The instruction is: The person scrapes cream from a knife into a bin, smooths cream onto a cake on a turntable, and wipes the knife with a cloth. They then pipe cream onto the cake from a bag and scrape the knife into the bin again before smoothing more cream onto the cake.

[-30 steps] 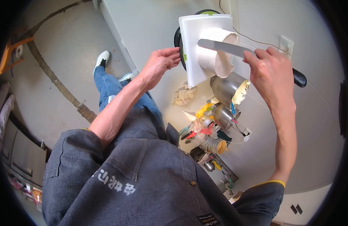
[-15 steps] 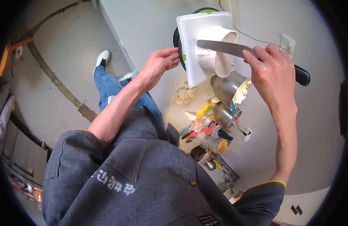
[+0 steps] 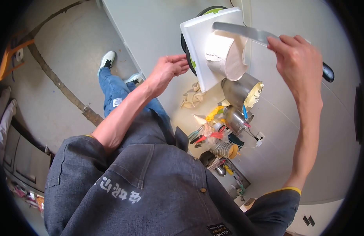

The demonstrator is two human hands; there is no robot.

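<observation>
A round white frosted cake (image 3: 226,55) sits on a square white board (image 3: 197,39), which rests on a black turntable (image 3: 186,43). My right hand (image 3: 300,59) grips a long metal spatula (image 3: 245,31) by its black handle, the blade lying across the far side of the cake. My left hand (image 3: 166,70) has its fingers spread, the fingertips at the turntable's near edge, beside the board.
A steel bowl of cream (image 3: 243,91) stands next to the cake. Beside it sit a smaller steel cup (image 3: 234,120), a crumpled cloth (image 3: 193,97), piping bags and a stack of paper cups (image 3: 223,149). A wall outlet (image 3: 257,139) is near them.
My right hand has lifted and shifted the spatula from the cake's near top toward its far side. The board and cake have turned slightly. My left hand has dropped a little.
</observation>
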